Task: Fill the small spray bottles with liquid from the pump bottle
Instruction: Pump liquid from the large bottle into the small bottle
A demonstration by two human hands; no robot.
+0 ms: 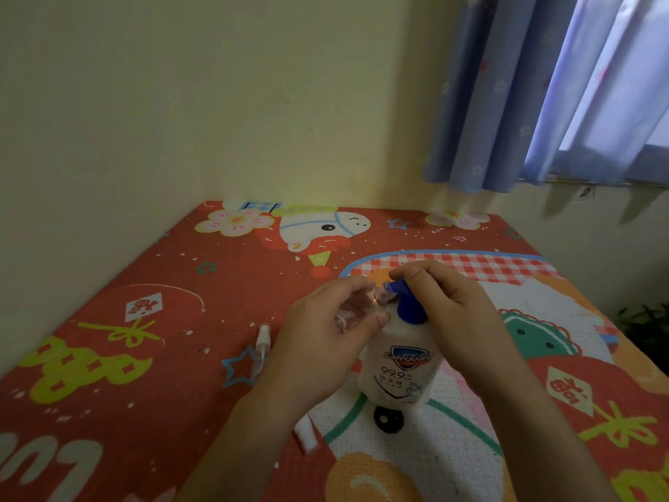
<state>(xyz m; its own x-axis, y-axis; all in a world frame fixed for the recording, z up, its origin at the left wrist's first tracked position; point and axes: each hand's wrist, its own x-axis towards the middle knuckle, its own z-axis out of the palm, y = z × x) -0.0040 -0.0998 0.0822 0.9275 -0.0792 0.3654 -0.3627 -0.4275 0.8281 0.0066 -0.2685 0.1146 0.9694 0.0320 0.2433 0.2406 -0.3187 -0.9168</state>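
A white pump bottle (400, 371) with a blue pump head (407, 302) stands upright on the patterned table. My left hand (322, 342) grips a small clear spray bottle (356, 309), tilted, with its open neck held against the blue nozzle. My right hand (449, 302) rests over the pump head, fingers curled down on its top. A spray cap with its dip tube (261, 347) lies on the table just left of my left hand. How much liquid the small bottle holds cannot be made out.
The table is covered by a red cartoon-print cloth (144, 356) and sits in a corner against cream walls. A small white object (306, 434) lies near my left wrist. Blue curtains (525, 103) hang at the back right; a dark plant (648, 327) stands beyond the right edge.
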